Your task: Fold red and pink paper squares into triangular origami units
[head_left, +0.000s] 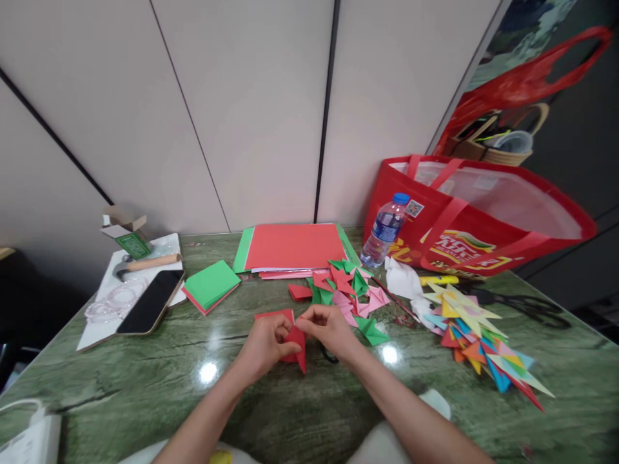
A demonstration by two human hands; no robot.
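Between my two hands is a folded piece of red paper (300, 357), its pointed end hanging down toward me. My left hand (265, 345) grips it from the left with thumb and curled fingers. From the right, my right hand (331, 330) pinches its upper edge between thumb and fingertips. Partly behind my left hand lies flat red paper (275, 315) on the table. Just beyond my right hand is a pile of folded red, green and pink paper pieces (342, 283). Part of a dark object (329, 356) shows under my right hand; its kind is hidden.
Stacked coloured sheets (296, 246) lie by the wall, with green cut paper (213, 283) to their left. A phone (152, 303) and hammer (149, 263) are at left. A water bottle (384, 232), red bag (420, 219), scissors (527, 303) and colourful folded-paper pieces (483, 345) stand or lie right.
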